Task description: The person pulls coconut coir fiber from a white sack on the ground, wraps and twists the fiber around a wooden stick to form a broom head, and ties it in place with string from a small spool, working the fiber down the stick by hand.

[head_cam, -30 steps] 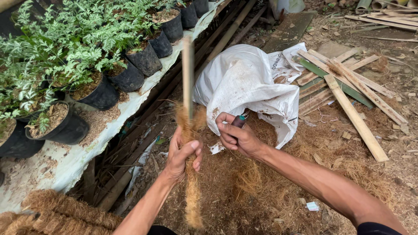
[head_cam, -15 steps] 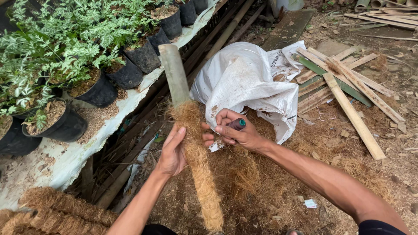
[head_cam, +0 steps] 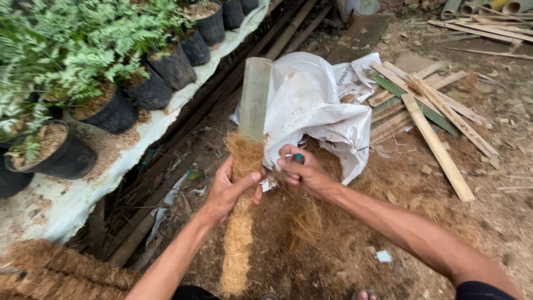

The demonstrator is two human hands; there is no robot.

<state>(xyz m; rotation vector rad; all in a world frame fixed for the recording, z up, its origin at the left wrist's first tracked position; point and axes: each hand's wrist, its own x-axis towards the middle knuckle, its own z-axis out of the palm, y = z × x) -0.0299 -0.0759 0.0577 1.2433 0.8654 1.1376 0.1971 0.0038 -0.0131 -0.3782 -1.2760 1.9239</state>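
**Fibre-wrapped pole held upright between two hands**

Pole (head_cam: 247, 166): one, a pale greenish tube whose lower part is wrapped in shaggy brown coconut fibre, while its upper part is bare and smooth. Its long axis runs nearly upright in the view, the bare end pointing away from the person and the fibre-covered end coming down toward the person's feet.

The left hand (head_cam: 229, 189) is curled around the wrapped stretch, thumb crossing the front of the fibre. The right hand (head_cam: 302, 173), just beside it, is closed in a loose fist around a small green-tipped object (head_cam: 298, 158); what that object is cannot be told.

Below the right hand lies a heap of loose fibre (head_cam: 311, 222) on the dirt ground. Beyond both hands sits one white sack (head_cam: 316, 105), crumpled and open. Farther right of the right hand lie several scattered wooden slats (head_cam: 438, 144). Left of the left hand, a row of black pots (head_cam: 114, 114) with ferns stands on a white-covered shelf; at least six pots show. Nearer the person, on the left, lie finished fibre poles (head_cam: 61, 272), at least two.
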